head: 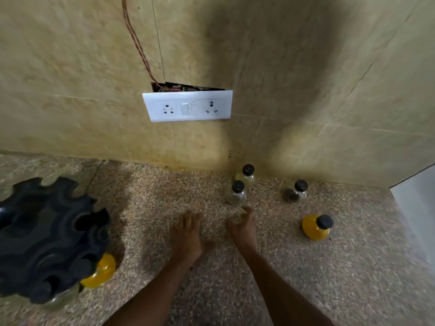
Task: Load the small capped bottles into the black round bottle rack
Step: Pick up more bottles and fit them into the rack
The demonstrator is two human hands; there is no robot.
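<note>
Progress: partial. The black round bottle rack (47, 236) stands at the left edge of the speckled worktop (235, 290). At least two bottles already sit in its near slots: a yellow-filled bottle (101, 270) at the near-right rim and a clear bottle (50, 294) at the near edge, caps up. Several upper slots look vacant; the rack's far side cannot be checked.

Left to load, five as far as I can count, all loose on the worktop to the right:
- pale-filled bottle (246, 175) against the wall
- clear bottle with dark contents (236, 192) just in front of it
- a pair near the wall, one dark-filled bottle (290, 196) touching one white-filled bottle (301, 188)
- a loose yellow bottle (316, 225), well apart from the others

Orientation: every loose bottle stands upright, long axis vertical, black cap up.

Hands: both empty. Left hand (186, 234) hovers flat, fingers extended, over bare worktop. Right hand (242, 225) is just short of the clear bottle with dark contents, fingers loosely curled and parted, gripping nothing. Judged next pick: that bottle.
</note>
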